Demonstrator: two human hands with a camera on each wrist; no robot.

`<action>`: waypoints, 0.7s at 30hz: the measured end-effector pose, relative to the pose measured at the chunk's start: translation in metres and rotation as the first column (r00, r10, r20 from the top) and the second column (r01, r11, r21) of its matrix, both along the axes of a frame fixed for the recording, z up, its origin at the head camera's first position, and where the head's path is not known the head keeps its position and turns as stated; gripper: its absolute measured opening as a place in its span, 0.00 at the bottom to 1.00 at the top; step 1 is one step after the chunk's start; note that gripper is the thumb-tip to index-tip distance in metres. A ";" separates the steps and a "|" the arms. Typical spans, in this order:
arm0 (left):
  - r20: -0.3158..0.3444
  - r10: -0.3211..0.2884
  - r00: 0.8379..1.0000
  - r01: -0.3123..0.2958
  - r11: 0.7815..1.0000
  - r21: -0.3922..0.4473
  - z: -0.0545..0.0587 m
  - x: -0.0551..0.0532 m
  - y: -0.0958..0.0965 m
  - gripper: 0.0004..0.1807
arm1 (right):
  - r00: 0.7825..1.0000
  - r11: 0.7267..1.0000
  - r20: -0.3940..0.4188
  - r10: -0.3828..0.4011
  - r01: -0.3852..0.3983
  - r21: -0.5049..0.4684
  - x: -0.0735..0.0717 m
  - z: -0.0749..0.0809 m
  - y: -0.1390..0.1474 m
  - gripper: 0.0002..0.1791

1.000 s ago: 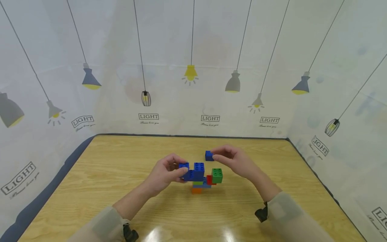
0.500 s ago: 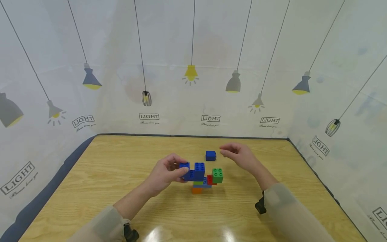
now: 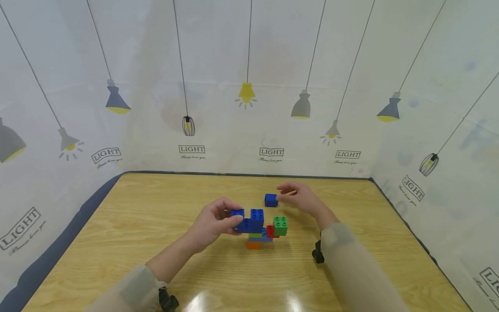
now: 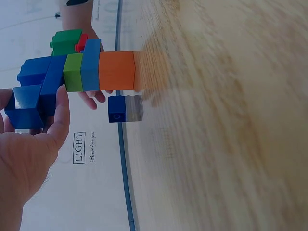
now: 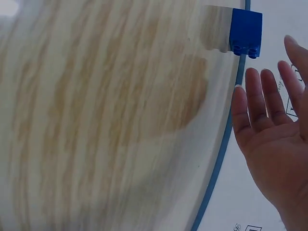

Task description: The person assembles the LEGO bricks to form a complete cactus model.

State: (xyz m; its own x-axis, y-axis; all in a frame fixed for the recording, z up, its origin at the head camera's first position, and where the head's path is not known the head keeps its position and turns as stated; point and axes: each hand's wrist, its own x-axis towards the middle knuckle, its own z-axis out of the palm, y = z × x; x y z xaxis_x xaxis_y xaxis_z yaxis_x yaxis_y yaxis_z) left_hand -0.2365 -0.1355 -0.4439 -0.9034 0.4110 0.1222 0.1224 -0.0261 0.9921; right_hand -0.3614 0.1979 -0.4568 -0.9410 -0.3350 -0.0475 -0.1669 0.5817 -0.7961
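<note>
My left hand grips the blue bricks at the upper left of a built stack of toy building bricks, its thumb on the near side. Below them the stack has a lime brick, a light blue brick and an orange brick at the bottom, standing on the table. A red brick and a green brick stick out to the right. Behind the stack, a loose blue brick lies on its side, studs facing my right hand. That hand's fingers are extended, a small gap away.
The wooden table has a dark edge along the back and sides. A pale curtain printed with lamps stands around it. Both wrists wear dark camera mounts.
My right hand drew back to the right from the loose blue brick, leaving its studs exposed, then came back closer to it. My left hand and the stack stayed in place.
</note>
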 end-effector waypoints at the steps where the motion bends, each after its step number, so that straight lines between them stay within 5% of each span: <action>1: -0.002 0.000 1.000 0.000 1.000 -0.001 0.000 0.000 0.000 0.17 | 1.000 1.000 0.012 0.002 -0.002 0.000 -0.001 -0.001 -0.001 0.31; 15: 0.012 0.007 1.000 -0.007 1.000 0.012 0.000 0.000 0.001 0.16 | 0.994 0.996 0.074 0.082 -0.085 0.040 -0.010 -0.013 -0.004 0.32; 21: 0.015 0.010 1.000 -0.010 1.000 0.007 0.000 0.000 0.001 0.16 | 0.994 0.995 0.096 0.055 -0.062 0.075 -0.011 -0.016 -0.007 0.29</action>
State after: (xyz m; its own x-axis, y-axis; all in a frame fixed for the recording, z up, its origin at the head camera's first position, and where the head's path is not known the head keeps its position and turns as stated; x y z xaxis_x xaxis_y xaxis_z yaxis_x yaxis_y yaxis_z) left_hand -0.2361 -0.1343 -0.4440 -0.9093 0.4008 0.1118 0.1081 -0.0319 0.9936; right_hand -0.3725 0.1905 -0.4725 -0.9102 -0.3811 -0.1622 -0.1293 0.6335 -0.7628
